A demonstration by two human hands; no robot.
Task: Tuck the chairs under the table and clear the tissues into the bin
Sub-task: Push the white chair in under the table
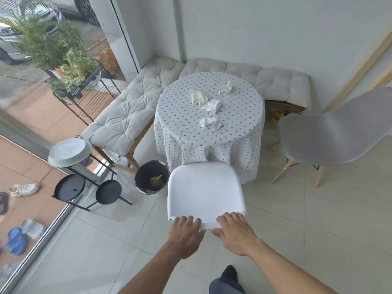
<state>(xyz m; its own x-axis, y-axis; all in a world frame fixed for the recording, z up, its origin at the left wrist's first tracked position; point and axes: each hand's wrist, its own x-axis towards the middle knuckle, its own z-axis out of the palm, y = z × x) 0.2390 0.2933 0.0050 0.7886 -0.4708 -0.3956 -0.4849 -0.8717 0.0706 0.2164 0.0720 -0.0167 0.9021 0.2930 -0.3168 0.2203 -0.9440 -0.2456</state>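
Both hands, left hand point(185, 234) and right hand point(236, 232), rest fingers curled over the white chair point(204, 187) back; next, push it toward 12 o'clock under the desk point(180, 128).

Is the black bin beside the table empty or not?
Not empty: the bin, open-topped, shows something yellow inside at the bottom. No tissues in it.
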